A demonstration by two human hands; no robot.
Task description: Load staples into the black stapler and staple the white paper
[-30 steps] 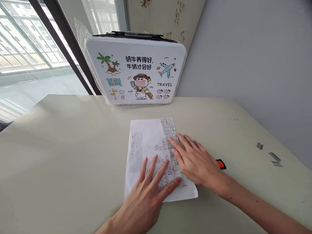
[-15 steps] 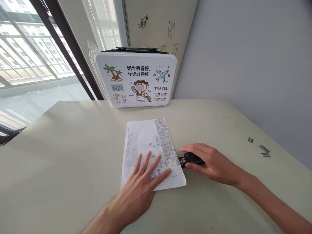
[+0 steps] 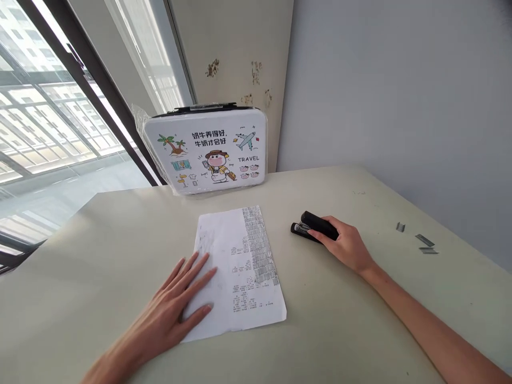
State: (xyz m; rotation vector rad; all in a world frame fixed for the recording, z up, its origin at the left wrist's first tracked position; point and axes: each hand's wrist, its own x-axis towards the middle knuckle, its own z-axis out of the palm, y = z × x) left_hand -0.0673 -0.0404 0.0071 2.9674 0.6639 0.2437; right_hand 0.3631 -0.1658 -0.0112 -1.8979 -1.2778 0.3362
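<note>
A white printed sheet of paper (image 3: 224, 229) lies on the table, with a dense band of staples (image 3: 258, 240) down its right side. My left hand (image 3: 172, 304) rests flat on the paper's left edge, fingers spread. To the right of the paper, my right hand (image 3: 346, 242) is closed around a black stapler (image 3: 318, 224). The stapler's jaws are apart and point left; it is clear of the paper's edge. The underside of the paper is hidden.
Behind the paper stands a white cartoon travel case (image 3: 208, 152) in clear plastic wrap. Several strips of staples (image 3: 424, 240) lie at the right of the pale table (image 3: 132, 234). A grey wall (image 3: 392, 85) borders the right side, a window (image 3: 36, 106) the left.
The stapler has come off the paper's right edge and moved away from it in my right hand. My left hand has slid to the paper's left side. The camera view has shifted.
</note>
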